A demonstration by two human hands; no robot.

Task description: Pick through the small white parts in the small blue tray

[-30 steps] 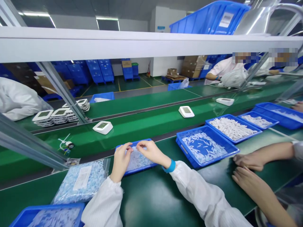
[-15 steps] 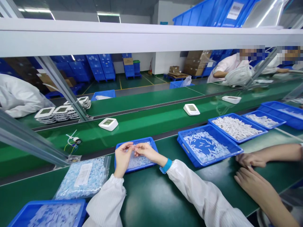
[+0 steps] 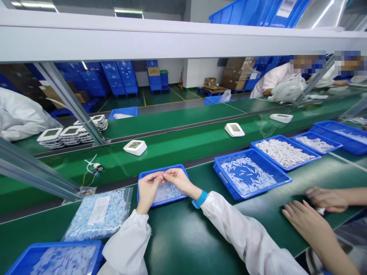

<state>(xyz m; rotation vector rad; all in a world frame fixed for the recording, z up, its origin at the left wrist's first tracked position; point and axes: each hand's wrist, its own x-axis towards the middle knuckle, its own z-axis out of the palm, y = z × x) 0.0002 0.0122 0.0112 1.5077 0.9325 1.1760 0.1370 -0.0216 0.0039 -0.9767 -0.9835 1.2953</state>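
My left hand and my right hand meet over a small blue tray of small clear packets. Fingertips of both hands pinch one tiny clear packet between them, just above the tray. My right wrist wears a blue band. Both sleeves are white. The packet is too small to see in detail.
A clear bag of packets lies left of the tray and another blue tray sits at the lower left. More blue trays stand to the right. A co-worker's hands rest at right. White devices ride the green belt.
My hands have drawn closer together above the tray, fingertips now touching. The white devices on the belt have shifted right. The co-worker's far hand has slid right.
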